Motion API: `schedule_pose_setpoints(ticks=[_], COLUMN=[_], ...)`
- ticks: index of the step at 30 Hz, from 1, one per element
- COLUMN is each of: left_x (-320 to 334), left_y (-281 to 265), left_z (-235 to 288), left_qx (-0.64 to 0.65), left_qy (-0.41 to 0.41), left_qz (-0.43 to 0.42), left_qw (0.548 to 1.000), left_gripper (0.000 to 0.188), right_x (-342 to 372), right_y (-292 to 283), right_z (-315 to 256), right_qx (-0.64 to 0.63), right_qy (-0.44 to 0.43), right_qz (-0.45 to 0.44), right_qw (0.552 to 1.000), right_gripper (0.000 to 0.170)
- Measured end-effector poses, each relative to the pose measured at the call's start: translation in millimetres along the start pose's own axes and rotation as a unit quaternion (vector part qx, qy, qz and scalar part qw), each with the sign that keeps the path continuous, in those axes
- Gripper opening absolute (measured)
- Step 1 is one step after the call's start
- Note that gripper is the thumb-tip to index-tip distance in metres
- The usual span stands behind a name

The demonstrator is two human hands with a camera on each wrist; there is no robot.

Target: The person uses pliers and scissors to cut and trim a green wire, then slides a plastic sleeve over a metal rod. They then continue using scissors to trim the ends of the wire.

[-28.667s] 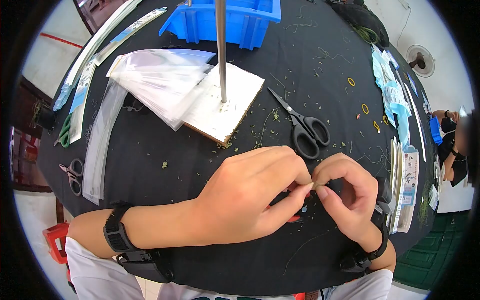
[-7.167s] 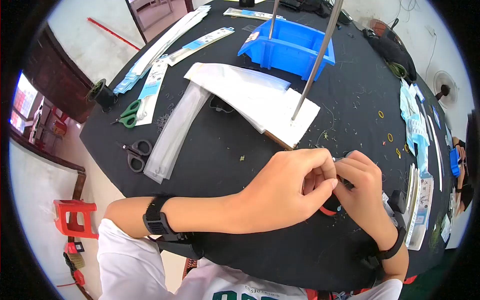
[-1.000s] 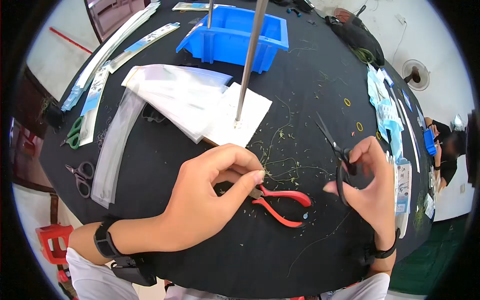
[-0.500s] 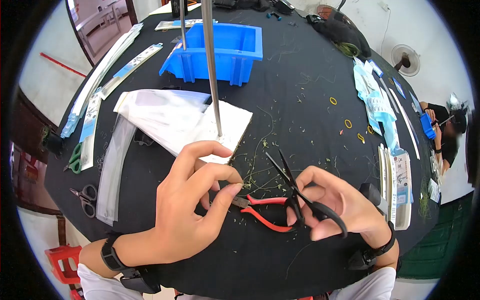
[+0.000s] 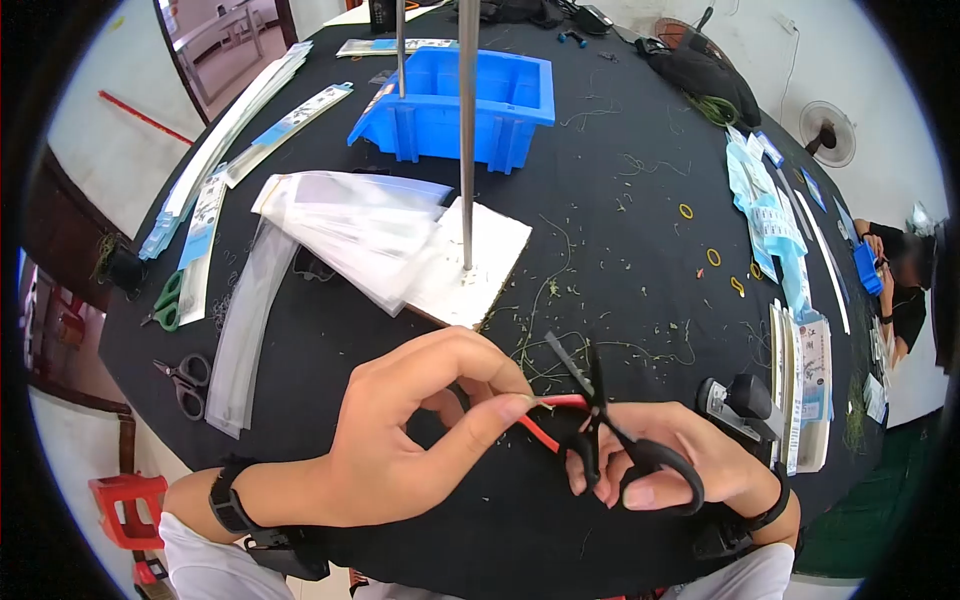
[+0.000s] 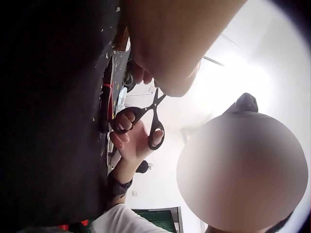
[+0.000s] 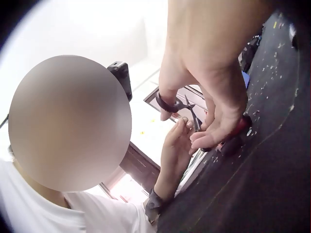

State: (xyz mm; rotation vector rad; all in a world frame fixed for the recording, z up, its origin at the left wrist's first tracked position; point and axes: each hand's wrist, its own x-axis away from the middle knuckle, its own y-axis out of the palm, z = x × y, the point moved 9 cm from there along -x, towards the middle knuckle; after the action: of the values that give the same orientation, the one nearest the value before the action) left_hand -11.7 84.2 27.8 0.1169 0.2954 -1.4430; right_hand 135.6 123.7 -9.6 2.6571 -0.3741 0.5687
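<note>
My left hand point(image 5: 430, 435) pinches a tiny pale strand point(image 5: 545, 404) between thumb and forefinger; most of it is hidden by the fingertips. My right hand point(image 5: 690, 450) holds black-handled scissors point(image 5: 655, 456) with its thumb and fingers in the loops. Their blades stand apart and point away from me, just right of the left fingertips. In the left wrist view the scissors point(image 6: 154, 116) show spread handles. From the right wrist, the scissors point(image 7: 195, 119) are seen close to the left hand point(image 7: 176, 141). Red-handled pliers point(image 5: 540, 435) lie behind the hands, partly covered.
A metal rod point(image 5: 467, 130) rises from a white board point(image 5: 495, 245) beyond the hands. Clear plastic sleeves point(image 5: 345, 225) and a blue bin point(image 5: 500, 135) lie farther back. Grey scissors point(image 5: 187, 385) and green scissors point(image 5: 168, 300) are at left, packets point(image 5: 815, 370) at right.
My right hand has brought the scissors leftward and down from the right side to the left fingertips, and its fingers now sit in the loops. The left hand keeps its pinch.
</note>
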Motion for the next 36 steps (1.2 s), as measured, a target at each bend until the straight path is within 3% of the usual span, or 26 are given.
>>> schedule_pose_setpoints(ticks=[5,12,31,36], left_x=[1.4,1.6,4.0,2.4], left_y=[0.5,0.0,-1.5,-2.0], left_z=[-5.1,-6.4,-1.1,4.1], left_qx=[0.028,0.016,-0.005,-0.039], left_qy=[-0.031,-0.057,0.004,0.032], left_qz=[-0.007,-0.009,0.015,0.015], left_qw=[0.999,0.998,1.0,0.999], left_gripper=[0.011,0.011,0.008,0.006], right_x=[-0.7,-0.5,-5.6,-5.6], right_y=[7.3,8.1,7.5,3.0], right_z=[-7.2,-11.9,-2.1,2.4], right_qx=[0.164,0.269,0.148,0.181], right_qy=[-0.074,-0.12,-0.101,-0.107], right_qz=[0.008,0.05,0.043,0.05], right_qw=[0.984,0.954,0.983,0.976], right_gripper=[0.041,0.049,0.038,0.037])
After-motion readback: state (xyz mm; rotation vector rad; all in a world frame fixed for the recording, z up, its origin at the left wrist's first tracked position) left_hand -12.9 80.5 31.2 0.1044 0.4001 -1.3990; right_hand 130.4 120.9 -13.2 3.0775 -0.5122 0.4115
